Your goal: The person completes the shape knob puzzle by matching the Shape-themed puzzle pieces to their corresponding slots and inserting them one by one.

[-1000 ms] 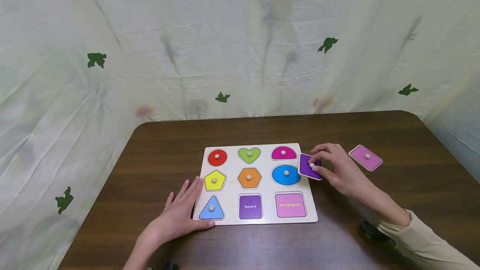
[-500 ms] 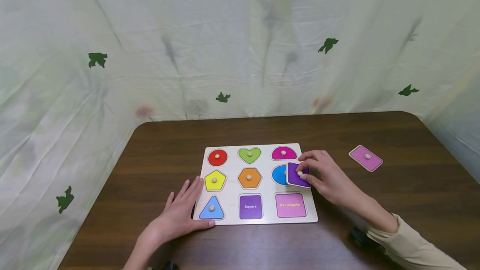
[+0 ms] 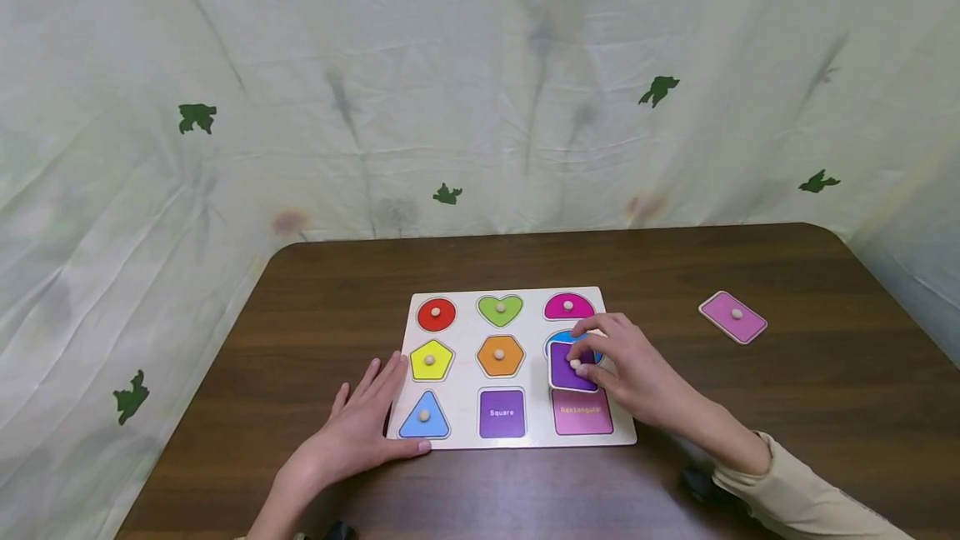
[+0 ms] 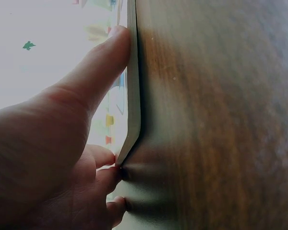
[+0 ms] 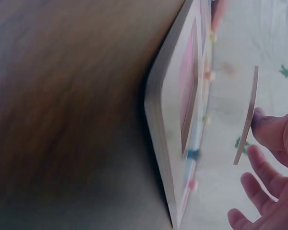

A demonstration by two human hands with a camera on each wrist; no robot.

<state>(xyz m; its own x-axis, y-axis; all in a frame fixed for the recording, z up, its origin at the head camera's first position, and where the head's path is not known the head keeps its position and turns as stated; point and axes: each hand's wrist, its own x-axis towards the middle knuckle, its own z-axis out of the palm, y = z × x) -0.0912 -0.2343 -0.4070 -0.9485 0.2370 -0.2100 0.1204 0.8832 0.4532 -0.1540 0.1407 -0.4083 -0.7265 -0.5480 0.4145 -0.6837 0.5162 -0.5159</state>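
Note:
A white shape puzzle board (image 3: 465, 386) lies on the table. My right hand (image 3: 633, 369) pinches the small knob of a purple square puzzle piece (image 3: 558, 365), which is raised above the board in the right wrist view (image 5: 247, 120). In the head view the piece overlaps the blue oval (image 3: 558, 337) and the pink recess marked Rectangular (image 3: 582, 419). To its lower left is the purple recess marked Square (image 3: 502, 423). My left hand (image 3: 356, 432) rests at the board's left edge, fingers extended, its thumb (image 4: 108, 52) on the near edge.
A pink rectangular puzzle piece (image 3: 723, 311) lies on the brown table (image 3: 337, 290), right of the board. Knobbed pieces fill the other recesses, among them a red circle (image 3: 437, 322) and an orange hexagon (image 3: 495, 367). A leaf-patterned curtain (image 3: 480, 107) hangs behind the table.
My right hand has carried the purple square leftward and toward me, from the board's right edge to above its right column. My left hand has stayed in place.

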